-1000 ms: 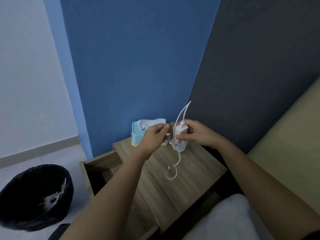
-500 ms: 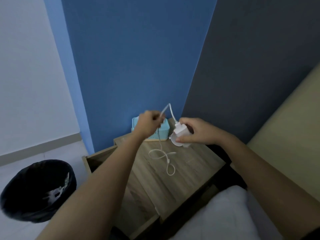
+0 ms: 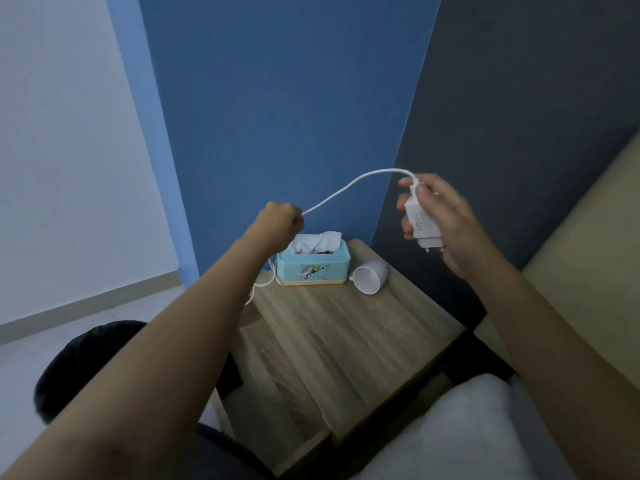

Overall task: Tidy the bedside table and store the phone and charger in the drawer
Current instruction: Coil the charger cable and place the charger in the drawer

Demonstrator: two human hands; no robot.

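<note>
The charger (image 3: 423,221) sits in the right hand (image 3: 438,223), its white brick pinched between thumb and fingers with the prongs pointing down, raised well above the bedside table (image 3: 346,337). From the top of the brick the cable (image 3: 353,183) arcs up and over to the left hand (image 3: 281,218), which is closed in a fist around it; below that fist the rest of the cord drops behind the forearm and trails off the table's left edge, its end hidden. The phone is not visible anywhere (possibly it already lies in the drawer (image 3: 277,403), which stands open below the left forearm).

The likely trouble is the loose tail: if the hands spread further, it could snag on the tissue box (image 3: 313,268) directly under the left fist, or sweep against the tipped cup (image 3: 370,275) lying just beside that box and roll it off the table. A hard tug could also strain the plug joint at the brick.

Both arms reach forward, nearly straight, hands apart at similar height, the right wrist cocked back.
</note>
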